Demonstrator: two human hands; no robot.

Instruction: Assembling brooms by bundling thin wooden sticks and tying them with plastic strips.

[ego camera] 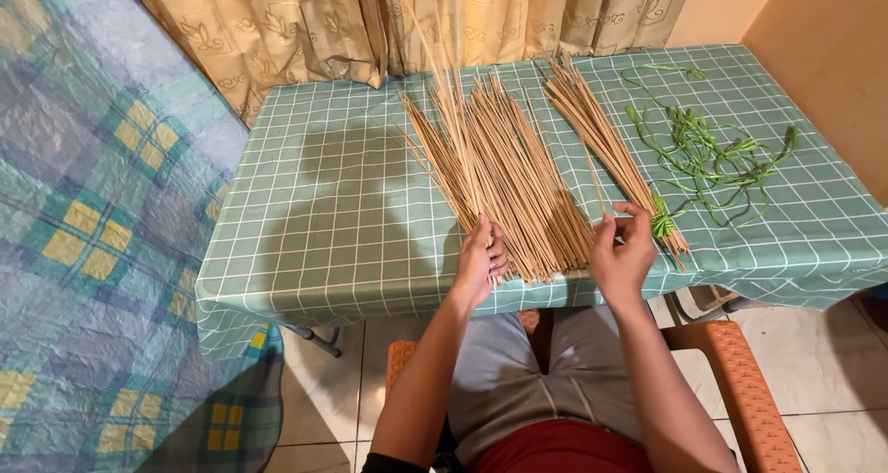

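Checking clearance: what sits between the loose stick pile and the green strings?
In the head view, a smaller tied stick bundle lies between the loose stick pile and green strings.

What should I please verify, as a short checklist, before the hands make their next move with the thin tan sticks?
1. Left hand on the near ends of the large loose pile of thin tan sticks: ok.
2. Right hand pinching a single stick: cannot tell, too thin to see.
3. Smaller bundle of tan sticks, bound with a green tie: ok.
4. Loose green strips lying apart from the sticks: ok.
5. Stick ends all on the green checked tablecloth: not ok, some overhang the near edge.
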